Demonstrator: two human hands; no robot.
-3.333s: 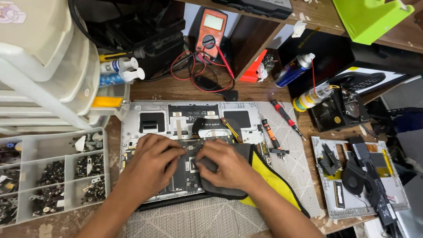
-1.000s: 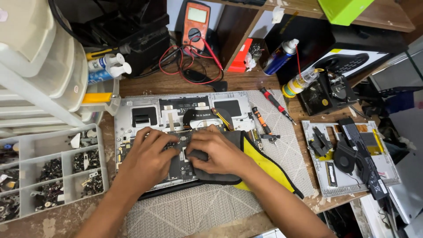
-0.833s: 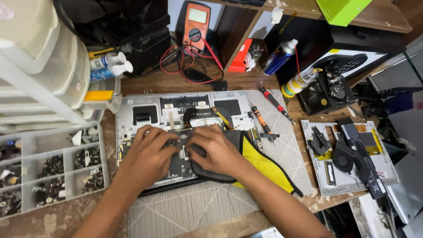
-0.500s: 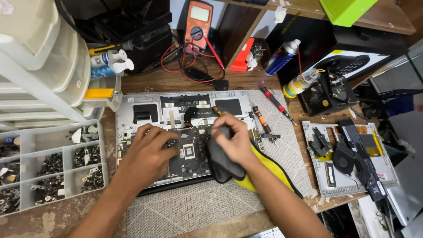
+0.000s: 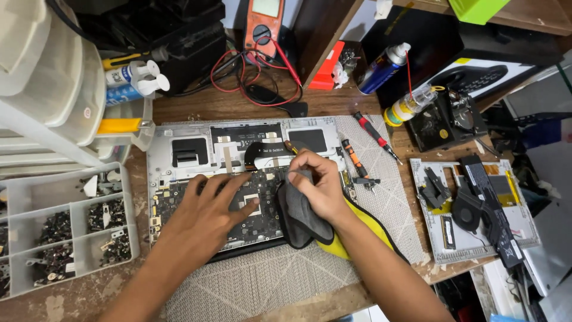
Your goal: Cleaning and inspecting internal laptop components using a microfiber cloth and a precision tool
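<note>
While left hand (image 5: 208, 211) presses circuit board (image 5: 262, 209), right hand (image 5: 319, 185) pinches grey cloth (image 5: 301, 217)

My wooden workbench (image 5: 196, 107) runs across the scene, scuffed and pale-stained along its near edge, with a grey patterned mat (image 5: 262, 283) spread over its middle. At far left stands a stack of white plastic drawers (image 5: 42, 89); far right, a dark wooden shelf (image 5: 536, 18) under even, soft light

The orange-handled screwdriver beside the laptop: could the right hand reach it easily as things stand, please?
Probably yes: the orange-handled screwdriver lies uncovered on the mat just beyond the right hand, though that hand grips a grey cloth.
</note>
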